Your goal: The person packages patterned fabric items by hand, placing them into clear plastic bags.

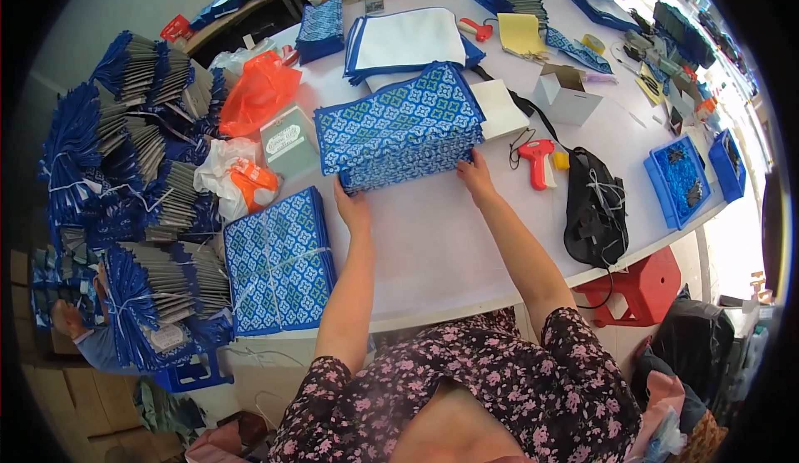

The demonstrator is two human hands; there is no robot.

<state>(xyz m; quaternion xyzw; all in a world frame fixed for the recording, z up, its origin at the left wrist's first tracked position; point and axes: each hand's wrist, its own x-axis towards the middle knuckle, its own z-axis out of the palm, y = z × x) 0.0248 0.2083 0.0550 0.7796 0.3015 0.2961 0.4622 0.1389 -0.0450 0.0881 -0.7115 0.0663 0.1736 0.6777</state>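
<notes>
A thick stack of blue patterned fabric pieces (399, 122) rests on the white table in front of me, its layered near side facing me. My left hand (353, 207) grips its near left corner, with the fingertips partly hidden against the stack. At the near right corner, my right hand (476, 178) is closed on the edge, the thumb on the near side and the other fingers mostly out of sight. Just left of my left forearm lies a tied bundle of similar patterned fabric (275, 263). Behind the held stack is a pile with a white top (408, 39).
Right of the stack lie a red glue gun (539, 163), a black bag (594, 209), a white box (568, 94) and a blue tray (678, 182). Tied bundles (125, 147) crowd the left, beside plastic bags (262, 93). A red stool (641, 284) stands below. Other people work across the table.
</notes>
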